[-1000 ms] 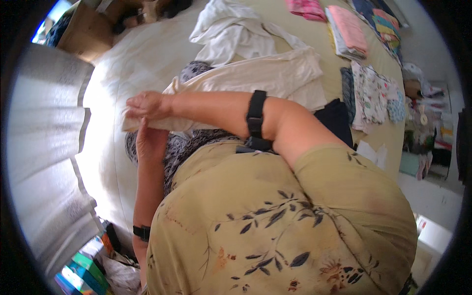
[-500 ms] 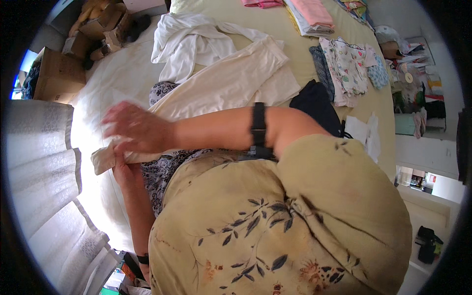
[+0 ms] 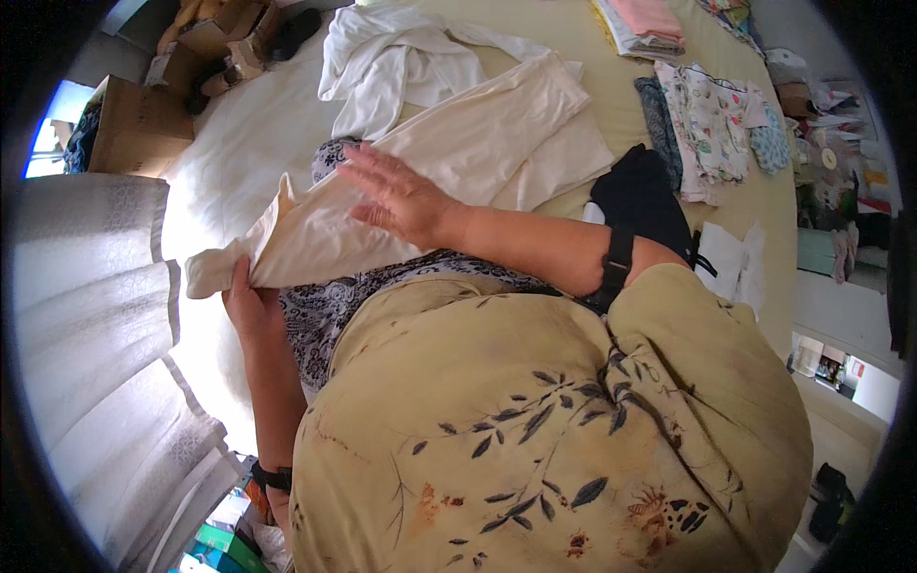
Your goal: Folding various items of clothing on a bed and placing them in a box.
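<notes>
A pair of cream trousers point(image 3: 458, 143) lies stretched from the bed across my lap, one end bunched at the left. My left hand point(image 3: 253, 301) pinches the near edge of that bunched end between thumb and fingers. Over the middle of the trousers is my right hand point(image 3: 406, 199), its fingers outstretched and nothing in them; whether the palm touches the cloth I cannot tell. Beyond the trousers a crumpled white garment point(image 3: 396, 67) rests on the bed. Black-and-white patterned cloth point(image 3: 310, 334) covers my legs beneath the trousers.
At the right of the bed point(image 3: 592, 105) are a dark garment point(image 3: 640, 201), folded printed clothes point(image 3: 707, 129) and a folded pink and white stack point(image 3: 645, 29). A pale curtain point(image 3: 91, 286) hangs at the left. Cardboard boxes point(image 3: 143, 129) stand far left; a cluttered shelf point(image 3: 841, 181) is at the right.
My right hand has moved away from the left hand to the right, over the trousers, and its fingers have spread. The left hand still grips the bunched end, and the cloth between lies more spread out.
</notes>
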Demonstrator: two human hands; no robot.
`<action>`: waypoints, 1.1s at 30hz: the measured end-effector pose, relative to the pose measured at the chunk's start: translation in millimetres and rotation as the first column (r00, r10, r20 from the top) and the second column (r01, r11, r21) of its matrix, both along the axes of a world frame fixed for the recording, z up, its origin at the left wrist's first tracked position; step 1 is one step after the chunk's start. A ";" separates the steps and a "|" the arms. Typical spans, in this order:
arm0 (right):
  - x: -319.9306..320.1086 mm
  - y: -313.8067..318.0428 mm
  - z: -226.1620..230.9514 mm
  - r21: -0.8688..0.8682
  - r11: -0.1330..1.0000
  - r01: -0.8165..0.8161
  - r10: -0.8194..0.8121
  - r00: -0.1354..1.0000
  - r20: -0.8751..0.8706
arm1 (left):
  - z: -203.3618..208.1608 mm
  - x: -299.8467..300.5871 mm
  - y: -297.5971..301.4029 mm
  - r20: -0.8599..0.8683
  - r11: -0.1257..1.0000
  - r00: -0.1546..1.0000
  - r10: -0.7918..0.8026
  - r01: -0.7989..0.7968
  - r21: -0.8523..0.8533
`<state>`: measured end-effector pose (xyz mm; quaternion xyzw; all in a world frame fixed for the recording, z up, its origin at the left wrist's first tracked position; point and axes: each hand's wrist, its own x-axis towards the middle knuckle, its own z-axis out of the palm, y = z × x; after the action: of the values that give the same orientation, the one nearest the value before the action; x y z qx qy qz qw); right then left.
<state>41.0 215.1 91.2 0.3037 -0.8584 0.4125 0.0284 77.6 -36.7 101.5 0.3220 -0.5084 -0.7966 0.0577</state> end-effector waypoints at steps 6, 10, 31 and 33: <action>7.7 -11.3 -4.0 0.116 0.982 -0.146 0.115 0.964 0.238 | 41.9 -21.9 23.0 -0.094 0.993 0.990 -0.104 0.098 -0.061; 22.2 -5.8 4.8 0.220 0.970 -0.102 0.050 0.971 0.232 | 72.5 -46.2 52.7 -0.131 0.949 0.948 -0.289 0.265 -0.173; 31.9 55.1 34.9 -0.058 0.903 -0.426 0.381 0.732 0.565 | 3.4 -78.6 152.7 0.262 0.354 0.464 -0.847 0.857 -0.374; 30.3 68.2 43.1 -0.162 0.985 0.061 0.043 0.821 0.569 | 1.3 -79.3 143.7 0.226 0.405 0.474 -0.851 0.866 -0.292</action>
<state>71.3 283.3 134.3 0.1586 -0.7899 0.5571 -0.2015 -1.7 107.1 102.8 0.0153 -0.7409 -0.5955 -0.3102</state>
